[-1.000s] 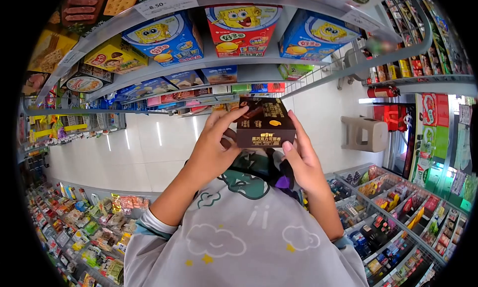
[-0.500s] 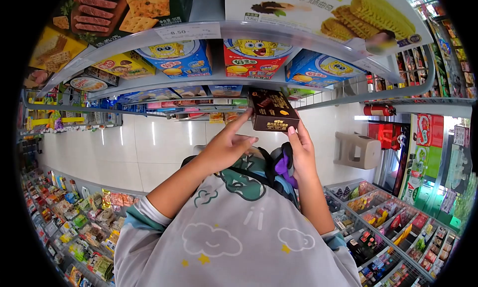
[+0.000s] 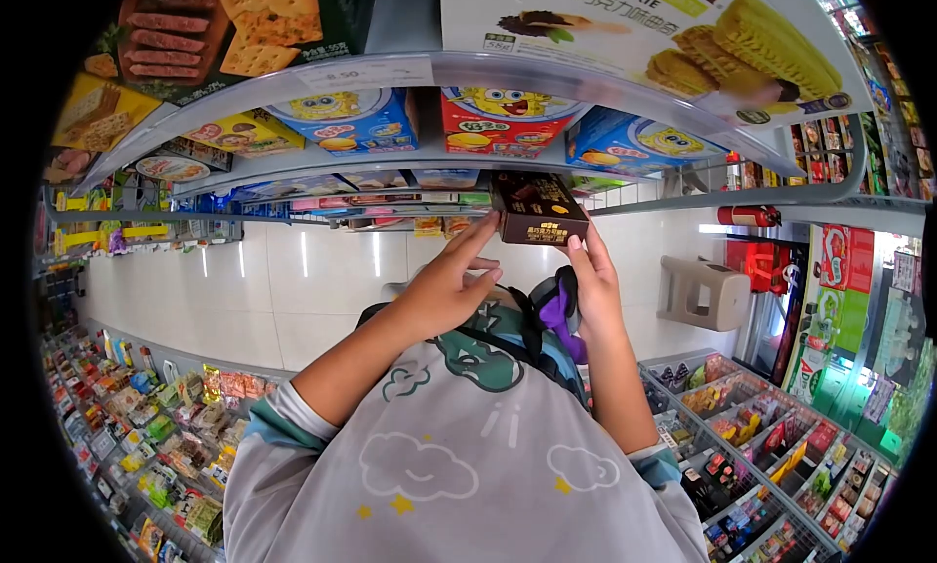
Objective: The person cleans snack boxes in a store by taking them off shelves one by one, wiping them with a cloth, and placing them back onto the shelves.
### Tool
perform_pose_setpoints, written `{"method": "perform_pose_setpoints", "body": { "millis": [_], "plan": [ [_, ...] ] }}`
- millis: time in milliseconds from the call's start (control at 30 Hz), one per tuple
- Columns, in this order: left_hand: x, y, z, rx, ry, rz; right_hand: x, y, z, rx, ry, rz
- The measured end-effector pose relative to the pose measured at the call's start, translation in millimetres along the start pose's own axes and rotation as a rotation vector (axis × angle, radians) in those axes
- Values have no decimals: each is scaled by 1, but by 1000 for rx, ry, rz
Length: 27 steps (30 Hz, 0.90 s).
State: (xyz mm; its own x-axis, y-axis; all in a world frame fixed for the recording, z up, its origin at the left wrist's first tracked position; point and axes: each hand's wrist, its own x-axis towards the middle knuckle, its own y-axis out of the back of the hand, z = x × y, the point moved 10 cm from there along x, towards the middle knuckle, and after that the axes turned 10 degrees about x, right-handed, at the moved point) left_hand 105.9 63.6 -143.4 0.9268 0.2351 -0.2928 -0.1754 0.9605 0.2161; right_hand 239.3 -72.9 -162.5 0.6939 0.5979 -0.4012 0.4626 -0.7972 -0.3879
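A dark brown chocolate biscuit box [image 3: 543, 210] with gold lettering is just beneath the front edge of the shelf, its far end close to the lower shelf. My right hand [image 3: 595, 282] grips its near right corner, thumb on the front face and fingers along the side. On the other side, my left hand [image 3: 447, 288] touches the box's left edge with an outstretched index finger, its thumb apart. A purple and black strap-like item [image 3: 556, 314] hangs by my right wrist.
Above the box, a shelf carries blue cartoon biscuit boxes [image 3: 344, 119] and a red one [image 3: 503, 119]. A large white cookie box [image 3: 625, 36] stands higher up. A beige stool [image 3: 705, 295] is on the right. Snack racks [image 3: 161, 446] line the area behind me.
The brown box has moved slightly up and forward toward the shelf, both hands following it. The view has shifted a little.
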Motion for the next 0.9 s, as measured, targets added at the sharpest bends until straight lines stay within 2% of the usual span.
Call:
{"method": "perform_pose_setpoints", "body": {
  "millis": [367,900],
  "plan": [
    [0,0,-14,-41,24,24,15,-7,-1,22,-8,46],
    [16,-1,-27,-298,118,23,44,-11,6,-27,-52,-4]
  ]
}}
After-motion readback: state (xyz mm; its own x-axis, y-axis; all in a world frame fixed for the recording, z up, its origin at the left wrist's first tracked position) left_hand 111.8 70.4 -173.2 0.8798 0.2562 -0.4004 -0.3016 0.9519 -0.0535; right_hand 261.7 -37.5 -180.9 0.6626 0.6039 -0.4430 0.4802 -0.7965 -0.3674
